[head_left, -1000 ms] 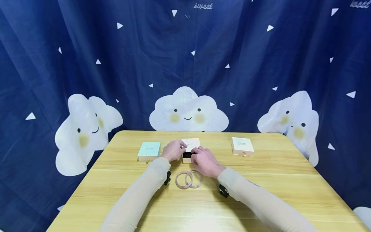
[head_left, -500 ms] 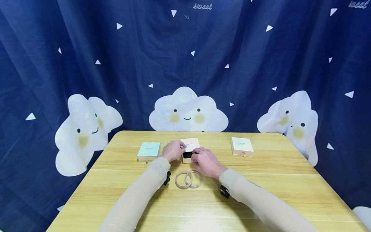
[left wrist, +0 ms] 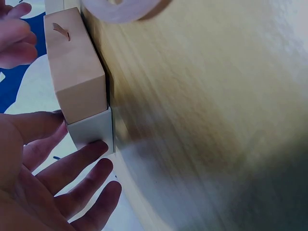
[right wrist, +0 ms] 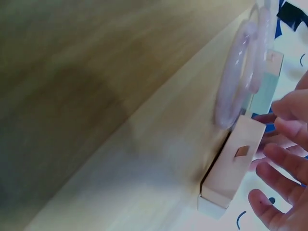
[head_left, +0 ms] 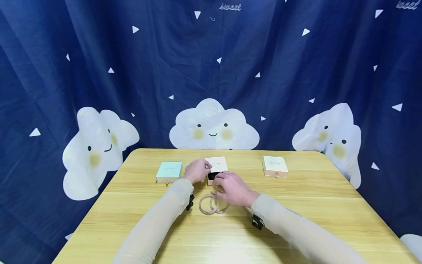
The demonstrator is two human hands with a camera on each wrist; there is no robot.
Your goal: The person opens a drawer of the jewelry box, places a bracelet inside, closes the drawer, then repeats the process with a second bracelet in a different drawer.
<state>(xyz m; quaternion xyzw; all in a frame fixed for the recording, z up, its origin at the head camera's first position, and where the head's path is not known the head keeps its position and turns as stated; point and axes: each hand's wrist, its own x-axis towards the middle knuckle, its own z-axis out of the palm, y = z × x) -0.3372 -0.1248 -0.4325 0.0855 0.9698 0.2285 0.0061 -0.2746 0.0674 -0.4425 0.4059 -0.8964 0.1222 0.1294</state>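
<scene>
A small pale pink drawer box [head_left: 216,163] lies in the middle of the table, its drawer [left wrist: 79,60] slid partway out so the black inside shows. My left hand [head_left: 196,171] holds the box's sleeve [left wrist: 91,129] at its left side, thumb on the top and index finger on the side wall. My right hand [head_left: 234,189] hovers between the box and two pinkish bangles [right wrist: 227,82], partly covering the right-hand bangle in the head view. In the right wrist view its fingers are loosely bent and apart from the drawer front, with nothing between them.
A mint-green box [head_left: 169,171] stands to the left of my left hand. At the right is another pale drawer box [head_left: 275,166]. The wooden table [head_left: 211,238] ends at the back against a dark blue curtain [head_left: 217,44] with clouds.
My right hand has come off the drawer and moved back toward me, over the edge of the bangles. My left hand stays at the box's sleeve.
</scene>
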